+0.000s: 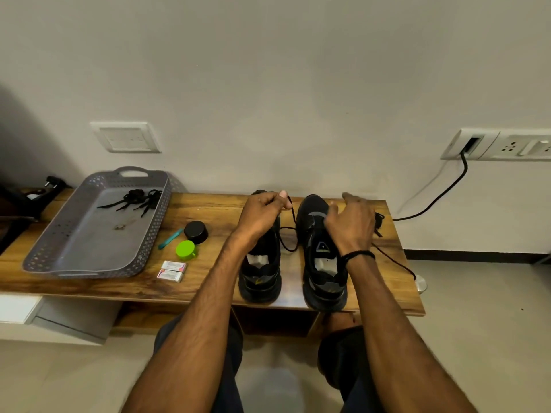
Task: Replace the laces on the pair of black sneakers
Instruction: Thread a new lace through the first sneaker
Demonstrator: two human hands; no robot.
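Two black sneakers stand side by side on a low wooden bench (208,281), heels toward me: the left sneaker (261,275) and the right sneaker (322,263). My left hand (262,214) hovers over the left sneaker and pinches one end of a black lace (287,234) that loops down between the shoes. Over the right sneaker's upper rests my right hand (351,223), its fingers curled at the lacing area. More black lace (393,262) trails from under that hand across the bench's right end. A bundle of black laces (135,198) lies in the grey tray (74,263).
Between tray and shoes lie a black round tin (196,231), a green cap (185,250), a teal stick (170,239) and two small white packets (171,271). A black cable (441,195) runs from a wall socket to the bench's right end. A metal disc (421,284) sits at the right edge.
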